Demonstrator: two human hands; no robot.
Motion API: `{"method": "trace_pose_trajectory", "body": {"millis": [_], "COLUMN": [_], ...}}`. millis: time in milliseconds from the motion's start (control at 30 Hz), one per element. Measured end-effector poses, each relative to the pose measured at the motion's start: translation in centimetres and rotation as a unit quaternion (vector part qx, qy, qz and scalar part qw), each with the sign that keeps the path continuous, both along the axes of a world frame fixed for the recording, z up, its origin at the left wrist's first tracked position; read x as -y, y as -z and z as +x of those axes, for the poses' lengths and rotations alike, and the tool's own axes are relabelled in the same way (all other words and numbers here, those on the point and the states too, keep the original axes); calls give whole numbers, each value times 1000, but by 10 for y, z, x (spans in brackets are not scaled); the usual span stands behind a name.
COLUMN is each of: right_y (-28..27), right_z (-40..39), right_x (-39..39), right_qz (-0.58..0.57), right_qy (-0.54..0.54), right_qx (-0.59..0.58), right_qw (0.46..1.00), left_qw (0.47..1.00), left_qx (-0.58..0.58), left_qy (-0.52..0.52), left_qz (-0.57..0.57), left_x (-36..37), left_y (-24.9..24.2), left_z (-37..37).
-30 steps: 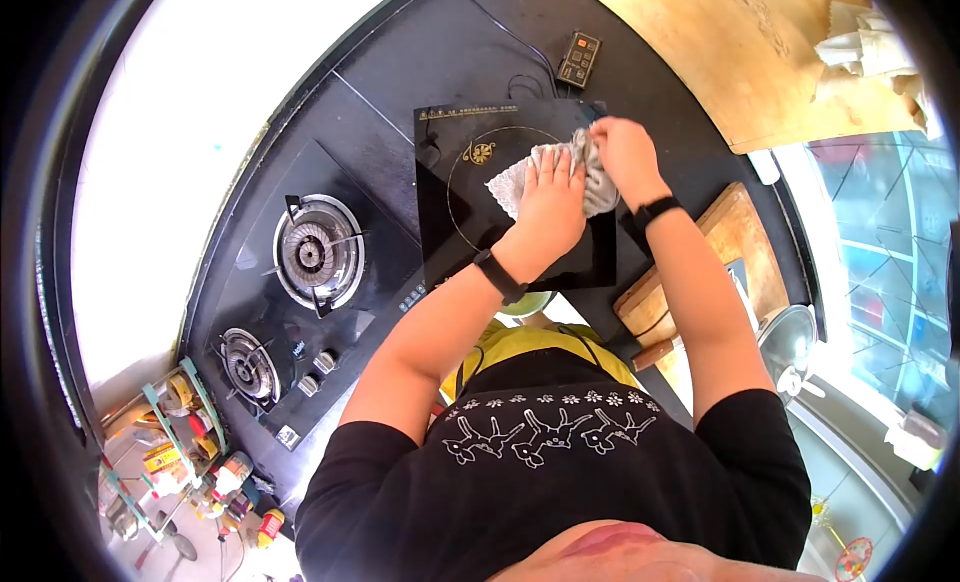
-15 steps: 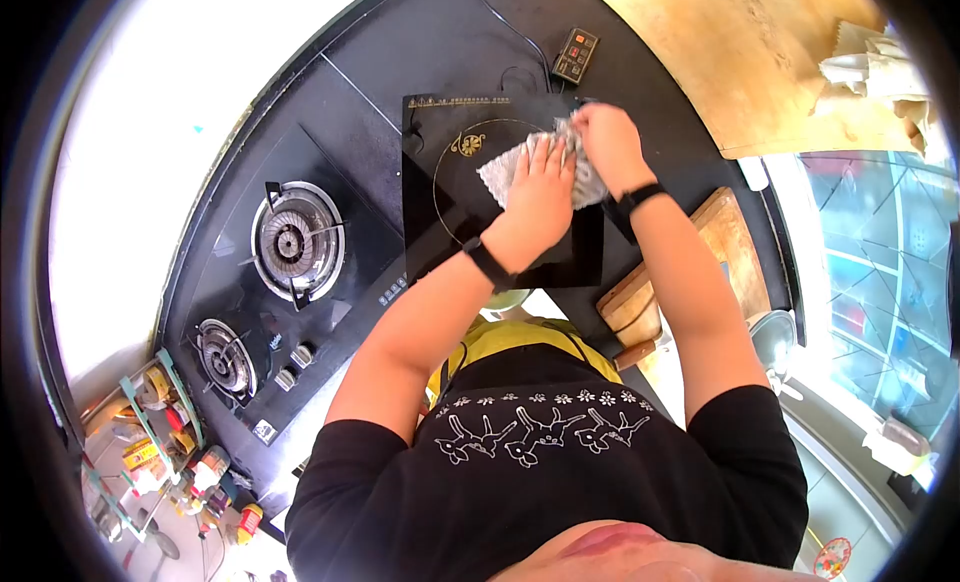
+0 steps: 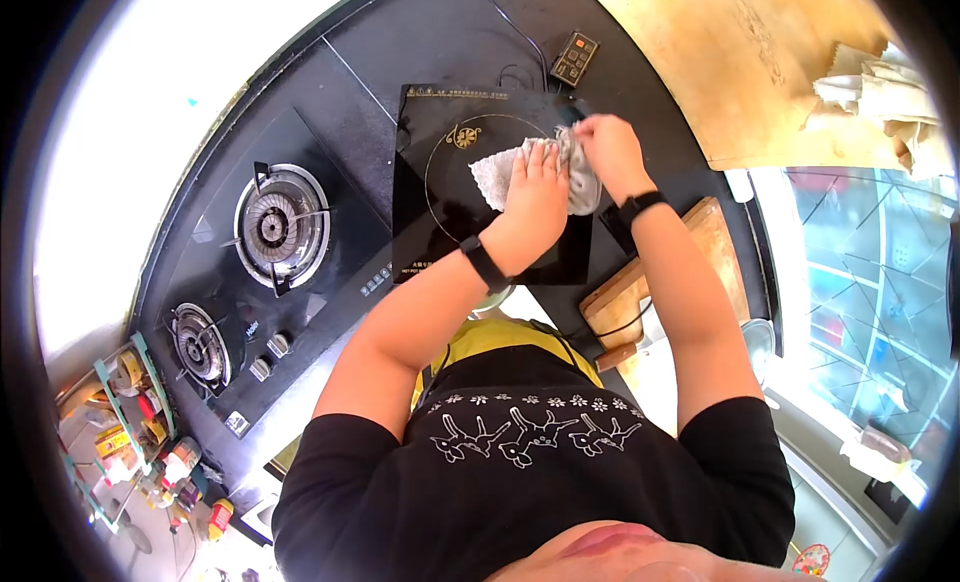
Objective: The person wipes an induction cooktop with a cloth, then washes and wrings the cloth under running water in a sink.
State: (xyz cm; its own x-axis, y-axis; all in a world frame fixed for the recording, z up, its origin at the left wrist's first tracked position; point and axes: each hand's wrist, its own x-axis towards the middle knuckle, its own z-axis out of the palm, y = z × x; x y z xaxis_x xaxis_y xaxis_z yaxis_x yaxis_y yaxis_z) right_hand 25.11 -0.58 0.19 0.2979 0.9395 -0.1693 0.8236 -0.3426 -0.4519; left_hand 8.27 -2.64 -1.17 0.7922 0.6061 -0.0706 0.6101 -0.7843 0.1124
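My left hand point(image 3: 535, 197) lies flat, fingers spread, pressing a grey cloth point(image 3: 500, 174) down onto the black glass cooktop point(image 3: 440, 197). My right hand point(image 3: 607, 152) sits just beside it on the far right, pinched on the bunched end of the same cloth, so both hands are close together and both are on the one rag. The cloth runs crosswise under my hands: its loose flat end sticks out past my left fingertips toward the gold ring printed on the glass, and its gathered end is in my right grip. So the long line of the cloth goes from right hand to left hand and on to the left. My left hand covers more of it and is the nearer one to the free end.

Beyond my right hand, well apart, a small black controller point(image 3: 577, 58) sits on the dark counter point(image 3: 440, 42). Off to the left of my left arm is the gas stove point(image 3: 270, 227), apart from the cooktop. Below my right forearm a wooden board point(image 3: 700, 247) lies on the counter edge. Farther out past my right hand there is a wooden table point(image 3: 740, 62).
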Motion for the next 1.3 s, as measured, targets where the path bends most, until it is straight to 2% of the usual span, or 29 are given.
{"method": "trace_pose_trajectory", "body": {"millis": [67, 100, 133, 200, 300, 400, 433, 500, 567, 667, 733, 800, 933, 1000, 1067, 1233, 1300], "right_y": [19, 11, 22, 25, -1, 6, 8, 13, 12, 14, 3, -5, -5, 4, 14, 25, 27], "right_z": [10, 5, 7, -1, -23, -15, -9, 1, 3, -3, -17, -24, -16, -7, 3, 10, 10], "right_x": [-27, -37, -43, -35, -2, 3, -4, -24, -42, -37, -17, 7, 7, -12, -36, -41, -21], "right_qz": [110, 71, 101, 102, 56, 42, 40, 106, 79, 78, 68, 44, 11, 76, 81, 150, 146], "right_qy": [-12, 9, -1, 0, -22, -11, -14, -24, 5, 0, -43, -68, -69, -68, -28, 36, 41], "right_qx": [32, 13, 41, 51, 45, 13, 16, 43, 33, 39, 75, 38, 9, 36, 45, 58, 31], "right_qw": [993, 997, 994, 994, 997, 999, 999, 993, 996, 996, 994, 996, 998, 994, 995, 986, 988], "left_qw": [999, 997, 997, 998, 999, 999, 1000, 1000, 993, 992, 995, 1000, 1000, 1000, 998, 992, 989], "left_qx": [32, 63, 63, 39, 4, -16, -5, 6, 105, 121, 94, -6, 3, 0, 37, 123, 121], "left_qy": [-17, -32, -35, -26, -23, -24, -21, -20, -30, -13, -9, -3, 3, 4, -2, 18, 79], "left_qz": [19, 40, 40, 41, 34, 27, 12, -6, 50, 38, 30, 5, -2, -17, 56, 35, 4], "left_x": [-16, -21, -23, -24, -9, -1, -5, -15, -29, -35, -24, 1, 16, 3, -19, -56, -52], "left_y": [9, 12, 13, 14, 8, 5, 3, 8, 17, 20, 11, 8, 11, 12, 19, 26, 22], "left_z": [5, 6, 7, 8, 7, 5, 6, 8, 9, 8, 3, -2, -9, -6, -2, 5, -3]}}
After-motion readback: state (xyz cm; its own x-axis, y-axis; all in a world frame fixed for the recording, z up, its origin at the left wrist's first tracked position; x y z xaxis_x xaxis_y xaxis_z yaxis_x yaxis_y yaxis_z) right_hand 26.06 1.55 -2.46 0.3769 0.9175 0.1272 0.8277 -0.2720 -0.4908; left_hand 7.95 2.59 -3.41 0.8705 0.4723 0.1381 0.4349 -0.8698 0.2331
